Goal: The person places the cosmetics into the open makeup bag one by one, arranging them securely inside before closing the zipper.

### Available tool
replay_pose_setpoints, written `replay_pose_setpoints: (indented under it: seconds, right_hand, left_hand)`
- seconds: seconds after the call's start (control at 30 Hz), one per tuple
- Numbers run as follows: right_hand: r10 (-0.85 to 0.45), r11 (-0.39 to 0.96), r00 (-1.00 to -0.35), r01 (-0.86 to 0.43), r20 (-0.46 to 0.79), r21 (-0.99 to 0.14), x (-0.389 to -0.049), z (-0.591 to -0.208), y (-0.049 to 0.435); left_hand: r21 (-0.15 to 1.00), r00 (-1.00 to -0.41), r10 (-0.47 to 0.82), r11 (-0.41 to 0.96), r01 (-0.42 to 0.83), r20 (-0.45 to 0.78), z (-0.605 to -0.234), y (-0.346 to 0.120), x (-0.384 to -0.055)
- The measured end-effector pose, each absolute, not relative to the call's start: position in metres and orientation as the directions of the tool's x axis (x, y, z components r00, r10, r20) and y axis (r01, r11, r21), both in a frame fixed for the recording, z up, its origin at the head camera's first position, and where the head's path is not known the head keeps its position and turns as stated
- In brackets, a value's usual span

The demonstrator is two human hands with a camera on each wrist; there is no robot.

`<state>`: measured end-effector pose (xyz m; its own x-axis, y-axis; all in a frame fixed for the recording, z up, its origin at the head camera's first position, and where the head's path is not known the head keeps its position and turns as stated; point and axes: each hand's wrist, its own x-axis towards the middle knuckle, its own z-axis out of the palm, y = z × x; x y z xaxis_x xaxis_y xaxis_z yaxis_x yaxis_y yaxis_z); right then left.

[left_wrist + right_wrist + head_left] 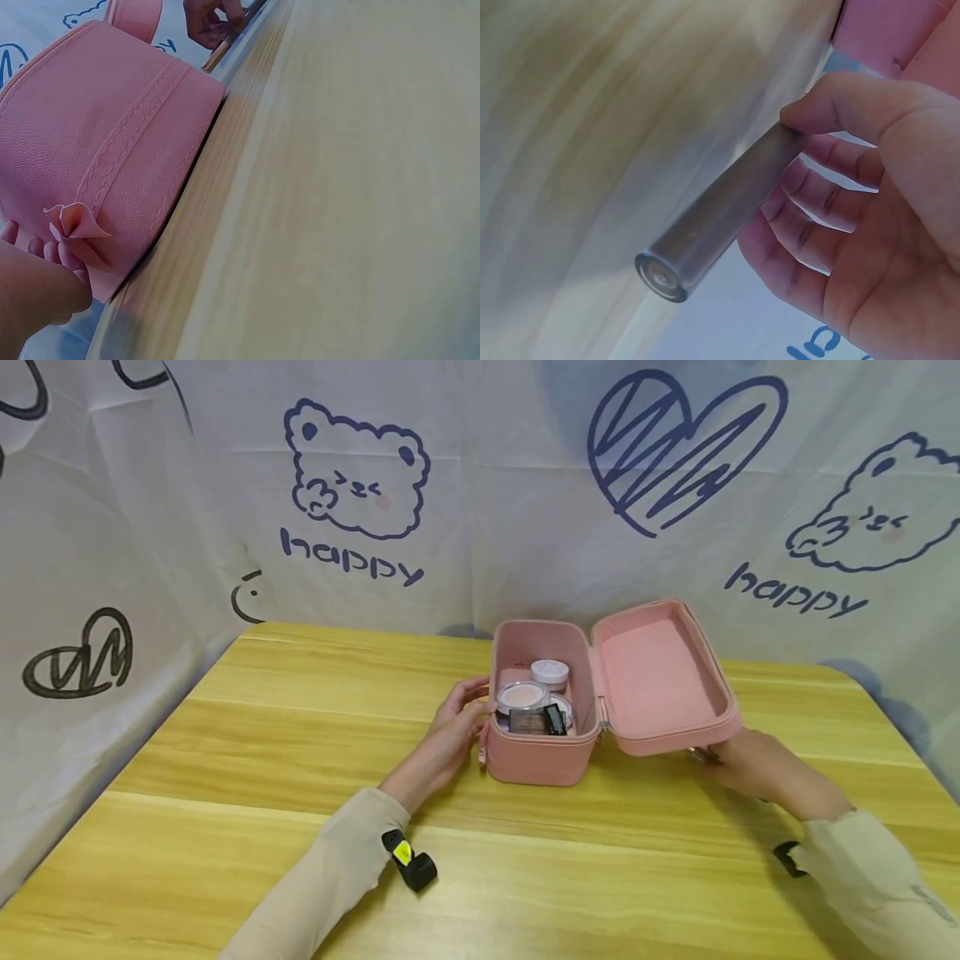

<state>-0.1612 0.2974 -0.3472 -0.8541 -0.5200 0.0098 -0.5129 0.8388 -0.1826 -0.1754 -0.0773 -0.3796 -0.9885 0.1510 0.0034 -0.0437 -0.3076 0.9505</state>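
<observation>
A pink zippered cosmetic case (pixel 536 764) stands on the table with its lid (pixel 660 677) folded out to the right. Inside lie a white-lidded jar (pixel 550 672), a round clear-lidded powder container (pixel 522 695) and a dark flat rectangular item (pixel 527 722). My left hand (pixel 452 727) touches the case's left side, fingertips beside a pink bow-shaped tab (pixel 79 221). Beyond the lid's front corner, my right hand (pixel 753 764) pinches a slim brownish cosmetic tube (pixel 720 217) between thumb and fingers, its round end pointing away from the palm.
The case stands on a yellow wood-grain table (pixel 262 777). A white cloth (pixel 510 527) with blue drawings hangs behind it and along the left side. Small black cameras (pixel 411 862) are worn at both wrists.
</observation>
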Motion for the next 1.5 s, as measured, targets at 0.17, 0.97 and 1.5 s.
replay_pose_setpoints:
  seconds: [0.17, 0.97, 1.5]
  right_hand:
    - [-0.505, 0.849, -0.863, -0.493, -0.018, -0.189, -0.161, -0.346, 0.304]
    - [-0.498, 0.851, -0.866, -0.478, -0.042, -0.219, -0.158, -0.352, 0.316]
    - [-0.462, 0.831, -0.887, -0.435, 0.007, -0.346, -0.161, -0.343, 0.319]
  left_hand:
    - [0.95, -0.989, 0.15, -0.309, -0.039, 0.009, -0.378, -0.077, -0.175]
    - [0.956, -0.987, 0.161, -0.292, -0.024, 0.025, -0.383, -0.076, -0.177]
    - [0.951, -0.987, 0.158, -0.308, -0.027, 0.023, -0.381, -0.076, -0.176]
